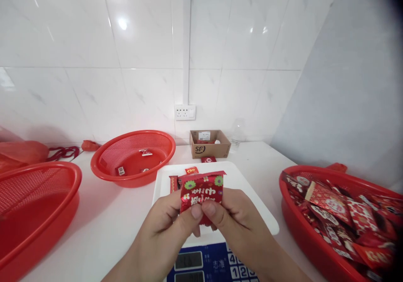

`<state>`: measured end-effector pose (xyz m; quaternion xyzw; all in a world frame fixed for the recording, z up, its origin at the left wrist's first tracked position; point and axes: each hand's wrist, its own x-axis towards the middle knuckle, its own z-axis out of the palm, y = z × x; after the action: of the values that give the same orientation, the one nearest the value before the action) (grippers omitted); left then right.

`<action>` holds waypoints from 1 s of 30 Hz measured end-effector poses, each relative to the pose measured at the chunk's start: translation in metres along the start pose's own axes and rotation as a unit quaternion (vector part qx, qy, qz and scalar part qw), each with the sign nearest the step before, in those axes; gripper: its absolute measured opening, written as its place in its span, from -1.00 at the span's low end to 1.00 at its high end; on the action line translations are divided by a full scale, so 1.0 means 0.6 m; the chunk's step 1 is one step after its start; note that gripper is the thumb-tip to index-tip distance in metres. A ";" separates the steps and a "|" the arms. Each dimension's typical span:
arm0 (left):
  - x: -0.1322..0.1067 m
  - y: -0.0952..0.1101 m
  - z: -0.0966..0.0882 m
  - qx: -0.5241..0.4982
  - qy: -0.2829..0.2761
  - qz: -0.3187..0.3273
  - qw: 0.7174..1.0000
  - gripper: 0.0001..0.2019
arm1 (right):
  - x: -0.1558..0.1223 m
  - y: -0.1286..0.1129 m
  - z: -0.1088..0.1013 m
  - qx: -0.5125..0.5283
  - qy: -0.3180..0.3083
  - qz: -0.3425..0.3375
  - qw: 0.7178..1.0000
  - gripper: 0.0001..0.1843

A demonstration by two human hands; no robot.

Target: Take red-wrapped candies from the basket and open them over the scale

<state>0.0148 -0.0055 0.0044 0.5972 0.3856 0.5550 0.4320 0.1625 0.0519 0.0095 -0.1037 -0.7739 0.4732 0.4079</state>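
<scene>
the left hand [171, 223] and right hand [241, 219] pinch a red packet [204, 185] over a white-topped scale [252, 206], between a heaped red basket [291, 214] at right and two other red baskets [71, 202] at left.

Out beyond my grip, there's a cardboard box [217, 151]; higher, slightly left, a wall socket [185, 112], white trunking [187, 42] climbing the tiled wall [145, 34].

A brown rectangular cardboard box [217, 150] stands behind a white square plastic scale pan [235, 177]. Left of the pan is a round red plastic basket [126, 154]; right, a second red plastic basket [295, 226] holding red plastic packets [329, 202].
</scene>
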 end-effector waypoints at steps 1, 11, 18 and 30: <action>0.001 0.001 0.000 0.000 -0.002 -0.004 1.000 -0.63 | 0.001 0.002 0.000 0.010 -0.004 0.006 1.000 -0.52; 0.005 0.006 0.000 -0.005 -0.043 -0.048 0.998 -0.61 | 0.003 0.000 -0.002 0.089 -0.006 0.009 0.996 -0.54; 0.003 0.003 0.001 -0.006 -0.040 -0.037 0.998 -0.70 | 0.003 0.001 -0.002 0.076 0.025 0.030 0.996 -0.60; -0.002 0.010 -0.002 -0.026 -0.115 -0.053 0.992 -0.75 | -0.003 0.003 0.004 0.104 -0.013 0.008 0.995 -0.68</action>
<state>0.0133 -0.0083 0.0100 0.6243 0.3504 0.4684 0.5177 0.1615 0.0502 0.0065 -0.0611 -0.7250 0.5554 0.4027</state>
